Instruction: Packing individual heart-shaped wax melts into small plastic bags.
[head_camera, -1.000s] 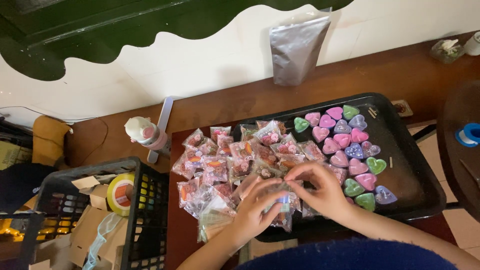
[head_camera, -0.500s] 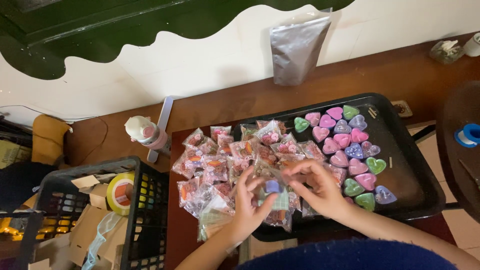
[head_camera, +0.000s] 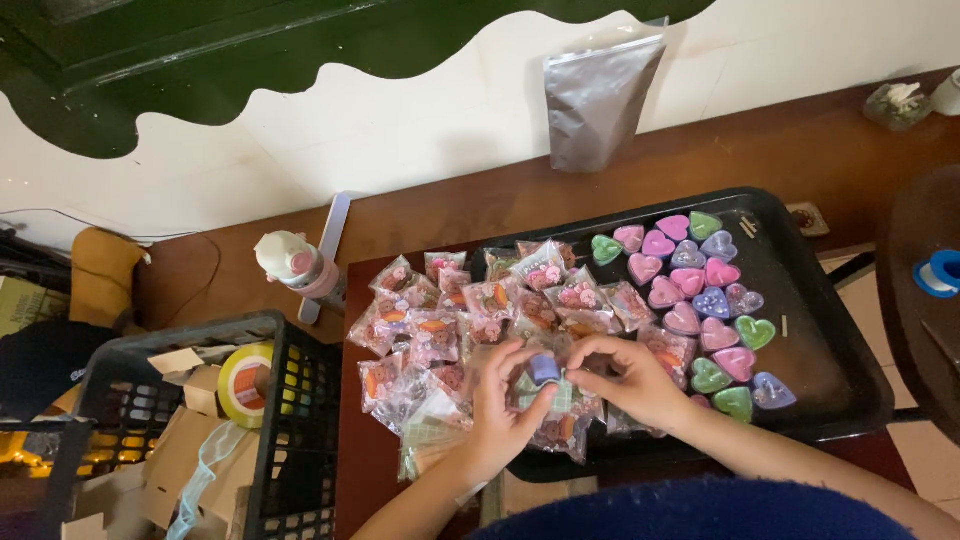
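1. where half a second ago only a clear plastic packet (head_camera: 548, 392) was pinched at lower centre, a small blue-purple heart candle (head_camera: 544, 368) is now gripped by the left hand (head_camera: 500, 415).
2. the packet's edge is grasped by the right hand (head_camera: 635, 385) over the black tray (head_camera: 835, 330); bagging appears underway.

Left hand (head_camera: 500, 405) and right hand (head_camera: 630, 380) pinching blue heart (head_camera: 544, 369), black tray (head_camera: 840, 390), wrapped packets (head_camera: 440, 330)

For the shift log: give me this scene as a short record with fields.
left hand: holds a small clear packet with a purple heart piece at its mouth
right hand: pinches the same packet from the other side
black tray: loose heart pieces in pink, purple and green
filled packets: heaped left of the hearts
black crate: far left, holds a yellow tape roll
silver pouch: against the wall
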